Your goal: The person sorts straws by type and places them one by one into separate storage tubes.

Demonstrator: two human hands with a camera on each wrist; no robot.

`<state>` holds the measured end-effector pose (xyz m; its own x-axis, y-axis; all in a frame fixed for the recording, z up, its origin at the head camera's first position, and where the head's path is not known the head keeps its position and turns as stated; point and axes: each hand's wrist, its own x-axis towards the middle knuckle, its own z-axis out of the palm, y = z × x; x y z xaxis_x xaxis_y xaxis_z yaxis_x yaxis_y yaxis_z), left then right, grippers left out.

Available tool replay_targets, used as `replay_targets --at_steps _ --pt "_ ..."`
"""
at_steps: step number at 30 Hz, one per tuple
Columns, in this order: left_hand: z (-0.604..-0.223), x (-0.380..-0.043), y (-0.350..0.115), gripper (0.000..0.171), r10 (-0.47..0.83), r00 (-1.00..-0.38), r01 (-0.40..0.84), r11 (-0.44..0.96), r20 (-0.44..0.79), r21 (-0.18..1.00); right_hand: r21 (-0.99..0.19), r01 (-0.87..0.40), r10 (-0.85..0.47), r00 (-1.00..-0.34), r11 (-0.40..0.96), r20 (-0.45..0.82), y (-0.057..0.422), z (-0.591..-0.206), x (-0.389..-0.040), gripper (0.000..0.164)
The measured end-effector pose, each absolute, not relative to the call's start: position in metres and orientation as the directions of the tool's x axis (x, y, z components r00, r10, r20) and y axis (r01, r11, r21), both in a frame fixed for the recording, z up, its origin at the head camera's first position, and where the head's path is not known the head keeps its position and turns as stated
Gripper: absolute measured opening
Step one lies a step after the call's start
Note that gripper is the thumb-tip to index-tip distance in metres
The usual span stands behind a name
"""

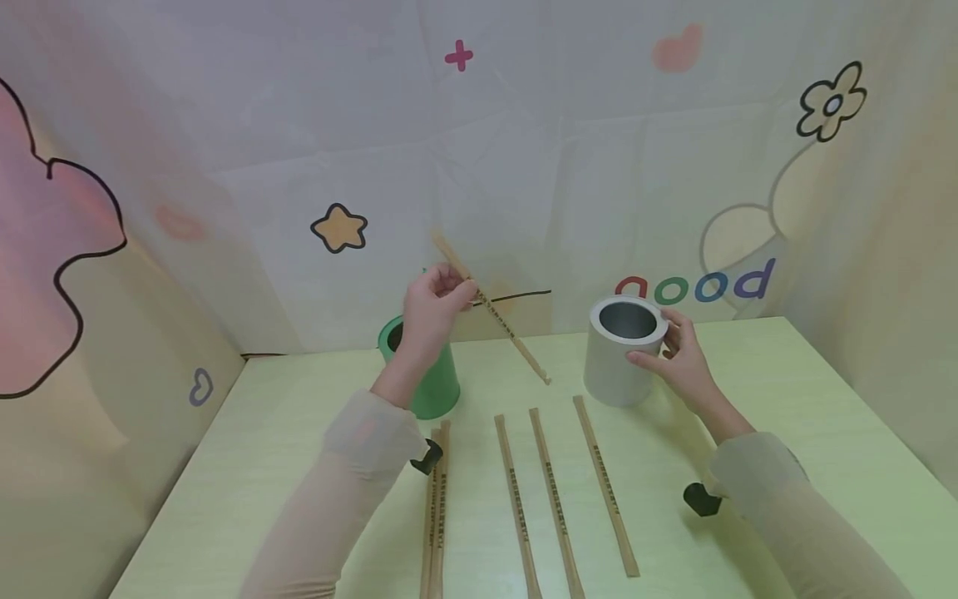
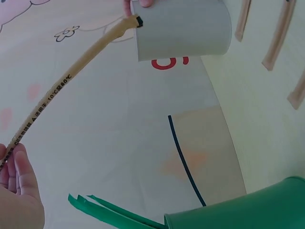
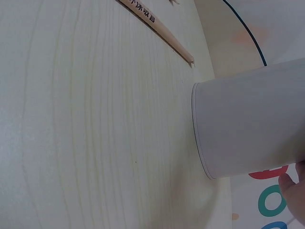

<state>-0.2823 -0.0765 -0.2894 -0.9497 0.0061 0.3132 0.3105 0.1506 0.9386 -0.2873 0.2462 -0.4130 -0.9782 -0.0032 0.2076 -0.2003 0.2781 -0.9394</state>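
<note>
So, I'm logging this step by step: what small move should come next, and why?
Probably have the left hand bring the brown stick over the open top of the white cup: the stick slants outside it, and the right hand holds that cup, open end up.

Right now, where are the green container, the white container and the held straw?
Green container [image 1: 440, 381], head view: outer wall.
White container [image 1: 615, 366], head view: outer wall.
Held straw [image 2: 66, 75], left wrist view: printed side.

Between the green cup [image 1: 441, 387] and the white cup [image 1: 615, 374] we see a passage, but the held straw [image 1: 516, 339] slants across it. The right hand [image 1: 683, 358] blocks the white cup's right side; left of the green cup, the table [image 1: 277, 408] offers us wide room.
</note>
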Motion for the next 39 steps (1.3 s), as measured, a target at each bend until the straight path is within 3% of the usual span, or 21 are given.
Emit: replay_targets --at_steps 8,17,28,39 --pt "-0.290 -0.298 -0.060 0.016 -0.069 -0.953 0.293 0.035 0.295 0.955 -0.937 -0.191 0.001 -0.980 0.292 0.200 0.246 -0.414 -0.287 0.088" --pt "-0.292 -0.303 -0.029 0.014 -0.083 -0.950 0.301 0.008 0.300 0.954 -0.934 -0.200 -0.008 -0.978 0.298 0.207 0.247 -0.414 -0.287 0.088" --pt "-0.297 -0.311 0.008 0.014 -0.118 -0.932 0.335 0.078 0.343 0.939 -0.934 -0.194 -0.010 -0.980 0.300 0.200 0.247 -0.413 -0.287 0.088" --pt "-0.304 -0.309 0.037 0.014 -0.078 -0.936 0.317 0.238 0.343 0.918 -0.932 -0.198 -0.016 -0.979 0.302 0.202 0.248 -0.413 -0.288 0.088"
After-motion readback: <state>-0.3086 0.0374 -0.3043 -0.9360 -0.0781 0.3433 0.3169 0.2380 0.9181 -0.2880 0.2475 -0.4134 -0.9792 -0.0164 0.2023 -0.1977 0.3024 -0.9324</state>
